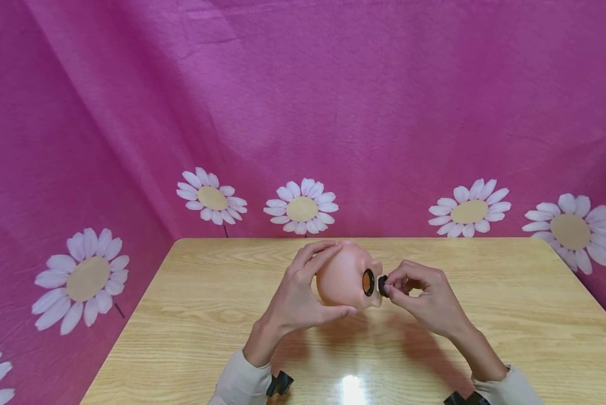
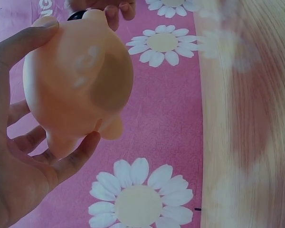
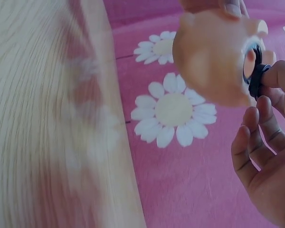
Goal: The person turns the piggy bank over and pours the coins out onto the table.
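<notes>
My left hand holds a pink, rounded piggy bank on its side above the table, thumb along the near side and fingers over the far side. A round opening with a black rim faces right, toward my other hand. Between thumb and fingertips, my right hand pinches a black round stopper. In the right wrist view the stopper is tilted right at the opening's edge. A narrow slot and stubby feet show on the bank in the left wrist view.
Both hands work over a light wood-grain table. A magenta cloth printed with white daisies hangs behind it and along the left side. Dark wrist mounts sit by the pale sleeves.
</notes>
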Demonstrator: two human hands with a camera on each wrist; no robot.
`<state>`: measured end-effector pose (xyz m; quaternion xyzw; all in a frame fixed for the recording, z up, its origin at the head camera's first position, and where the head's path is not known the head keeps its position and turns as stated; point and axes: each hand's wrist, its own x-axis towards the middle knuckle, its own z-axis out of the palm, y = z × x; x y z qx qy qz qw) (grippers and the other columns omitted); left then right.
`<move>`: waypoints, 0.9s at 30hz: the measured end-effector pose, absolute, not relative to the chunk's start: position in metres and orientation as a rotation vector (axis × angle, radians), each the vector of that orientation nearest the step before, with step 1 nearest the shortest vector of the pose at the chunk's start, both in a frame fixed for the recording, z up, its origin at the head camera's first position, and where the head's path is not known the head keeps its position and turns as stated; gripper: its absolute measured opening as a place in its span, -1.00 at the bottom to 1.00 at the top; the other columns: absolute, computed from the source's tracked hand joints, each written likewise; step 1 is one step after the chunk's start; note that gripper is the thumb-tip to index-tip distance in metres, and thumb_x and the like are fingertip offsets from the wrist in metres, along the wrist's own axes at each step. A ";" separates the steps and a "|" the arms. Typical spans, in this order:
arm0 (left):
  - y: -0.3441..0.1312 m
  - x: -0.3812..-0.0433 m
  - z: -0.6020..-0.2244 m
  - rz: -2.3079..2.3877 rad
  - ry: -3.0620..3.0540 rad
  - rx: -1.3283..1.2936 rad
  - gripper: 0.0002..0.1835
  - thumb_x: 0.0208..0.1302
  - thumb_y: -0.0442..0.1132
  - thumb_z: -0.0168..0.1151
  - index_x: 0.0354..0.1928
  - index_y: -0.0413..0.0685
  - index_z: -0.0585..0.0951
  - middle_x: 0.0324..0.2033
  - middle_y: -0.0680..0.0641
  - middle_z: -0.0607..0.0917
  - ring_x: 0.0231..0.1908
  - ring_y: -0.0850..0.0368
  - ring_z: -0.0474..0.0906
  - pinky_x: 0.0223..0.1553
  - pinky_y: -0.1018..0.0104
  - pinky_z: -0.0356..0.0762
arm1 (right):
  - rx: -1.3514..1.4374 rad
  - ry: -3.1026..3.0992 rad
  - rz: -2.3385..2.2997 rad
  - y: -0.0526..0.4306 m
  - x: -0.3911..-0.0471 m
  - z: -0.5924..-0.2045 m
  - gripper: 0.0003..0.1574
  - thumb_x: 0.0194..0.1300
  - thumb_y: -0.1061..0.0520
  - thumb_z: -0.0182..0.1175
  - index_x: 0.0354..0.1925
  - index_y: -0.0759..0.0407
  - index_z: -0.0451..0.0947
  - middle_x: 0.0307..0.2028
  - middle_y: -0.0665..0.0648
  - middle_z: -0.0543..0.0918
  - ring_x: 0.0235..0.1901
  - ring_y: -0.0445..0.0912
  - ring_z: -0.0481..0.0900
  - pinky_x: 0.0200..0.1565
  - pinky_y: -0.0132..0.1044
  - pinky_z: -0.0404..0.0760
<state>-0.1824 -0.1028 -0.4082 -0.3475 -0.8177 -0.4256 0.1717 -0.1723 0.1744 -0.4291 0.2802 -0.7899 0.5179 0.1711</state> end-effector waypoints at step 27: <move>-0.105 -0.185 -0.409 -1.227 -2.304 -0.964 0.08 -0.15 -0.07 0.83 0.52 0.06 0.51 0.41 -0.04 0.53 0.42 0.02 0.49 0.33 0.09 0.69 | 0.405 -2.432 1.211 0.300 -0.149 -0.470 -0.62 0.22 0.47 0.45 -0.31 -0.03 0.71 -0.41 -0.26 0.69 -0.42 -0.40 0.57 -0.37 -0.58 0.55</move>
